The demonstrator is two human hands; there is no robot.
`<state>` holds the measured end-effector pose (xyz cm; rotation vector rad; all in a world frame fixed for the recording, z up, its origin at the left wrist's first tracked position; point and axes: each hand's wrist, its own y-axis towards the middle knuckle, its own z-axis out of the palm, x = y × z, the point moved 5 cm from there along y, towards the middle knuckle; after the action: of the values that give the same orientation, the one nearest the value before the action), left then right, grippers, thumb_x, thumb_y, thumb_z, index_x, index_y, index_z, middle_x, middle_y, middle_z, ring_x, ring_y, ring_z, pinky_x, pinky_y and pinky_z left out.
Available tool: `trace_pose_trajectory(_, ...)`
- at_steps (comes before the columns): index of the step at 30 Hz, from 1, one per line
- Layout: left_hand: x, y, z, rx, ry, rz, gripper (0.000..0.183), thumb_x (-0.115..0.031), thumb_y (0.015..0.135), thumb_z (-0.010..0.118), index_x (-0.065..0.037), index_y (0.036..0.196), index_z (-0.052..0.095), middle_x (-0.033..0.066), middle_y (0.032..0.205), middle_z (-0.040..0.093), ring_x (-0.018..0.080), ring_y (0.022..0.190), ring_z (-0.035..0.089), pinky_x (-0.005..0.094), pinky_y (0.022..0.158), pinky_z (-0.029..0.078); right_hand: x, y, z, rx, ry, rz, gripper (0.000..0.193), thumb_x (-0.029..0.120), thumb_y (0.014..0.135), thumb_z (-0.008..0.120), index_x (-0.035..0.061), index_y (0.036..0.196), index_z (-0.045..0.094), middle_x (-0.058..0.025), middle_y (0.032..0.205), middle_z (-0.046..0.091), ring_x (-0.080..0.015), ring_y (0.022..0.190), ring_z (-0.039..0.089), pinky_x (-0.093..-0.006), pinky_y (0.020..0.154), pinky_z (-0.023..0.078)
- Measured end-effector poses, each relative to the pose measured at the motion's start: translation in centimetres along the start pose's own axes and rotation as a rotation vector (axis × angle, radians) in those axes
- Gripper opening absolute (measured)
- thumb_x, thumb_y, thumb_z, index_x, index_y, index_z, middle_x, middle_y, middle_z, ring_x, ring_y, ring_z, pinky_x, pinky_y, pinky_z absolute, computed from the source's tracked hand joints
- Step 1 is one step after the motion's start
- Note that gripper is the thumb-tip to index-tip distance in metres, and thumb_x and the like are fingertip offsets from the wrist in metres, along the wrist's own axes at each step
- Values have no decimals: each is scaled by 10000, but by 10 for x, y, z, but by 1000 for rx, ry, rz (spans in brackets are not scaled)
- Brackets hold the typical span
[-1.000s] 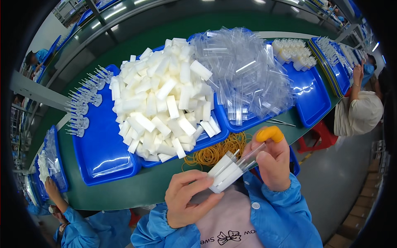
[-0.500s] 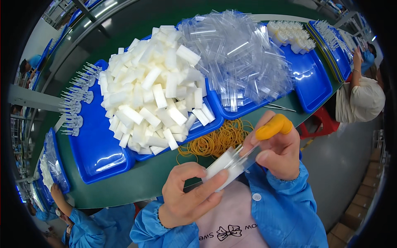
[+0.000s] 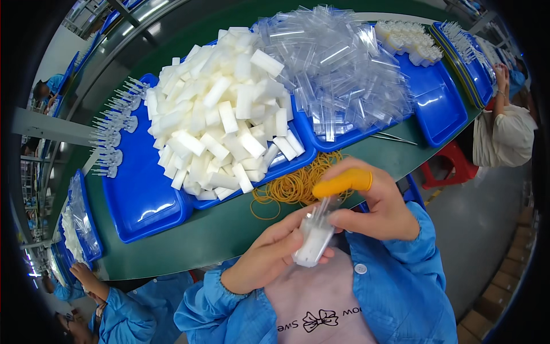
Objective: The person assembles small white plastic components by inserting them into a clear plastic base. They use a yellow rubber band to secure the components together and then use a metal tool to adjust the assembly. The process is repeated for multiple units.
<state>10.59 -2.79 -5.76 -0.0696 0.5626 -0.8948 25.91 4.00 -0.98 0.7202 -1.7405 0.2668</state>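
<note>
In front of my chest, my left hand (image 3: 266, 252) is closed around a clear plastic sleeve (image 3: 315, 239) with a white block inside. Thin pale stems (image 3: 322, 207) stick out of the sleeve's upper end. My right hand (image 3: 381, 209) pinches at that end with thumb and index finger, and a yellow finger cot (image 3: 346, 182) covers the index finger. Slight blur hides exactly what the right fingertips grip. Just beyond the hands lies a loose pile of yellow rubber bands (image 3: 292, 186) on the green table (image 3: 172, 258).
White foam blocks (image 3: 217, 114) are heaped in a blue tray, beside a heap of clear sleeves (image 3: 344, 74). White stemmed parts stand at the left (image 3: 114, 126) and far right (image 3: 409, 40). Tweezers (image 3: 395, 138) lie near a red stool (image 3: 450, 169). Other people work at both sides.
The sleeve has turned more upright and its white block end now faces me. My right hand has shifted left and closed in on the stems.
</note>
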Motion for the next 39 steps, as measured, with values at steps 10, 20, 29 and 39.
trace_pose_trajectory(10,10,6,-4,10,-106,26,601,-359,914,567,-3,1342,340,145,1227,523,210,1149,529,361,997,418,17,-9,31,78,-170,-47,926,242,651,820,12,1401,328,-210,1457,254,-385,1318,322,-439,1057,293)
trace_pose_trajectory(20,10,-6,-19,12,-218,145,607,-398,889,594,-23,1314,376,125,1210,520,237,1112,542,382,957,439,13,-2,59,71,-333,-154,643,253,689,775,66,1249,519,-109,1267,530,-295,1214,477,-484,1043,298)
trace_pose_trajectory(29,6,-22,-50,62,-372,354,766,-424,813,686,-80,1386,310,56,974,508,228,917,560,410,821,504,15,21,65,68,-91,-104,614,200,691,749,68,1249,528,-142,1252,513,-293,1111,537,-437,974,386)
trace_pose_trajectory(39,-54,-100,-65,-778,354,947,548,-93,749,661,18,1239,442,57,749,522,161,629,531,283,563,464,-31,14,104,40,-720,-193,155,212,749,683,108,863,662,-29,821,496,-211,795,485,-347,713,365)
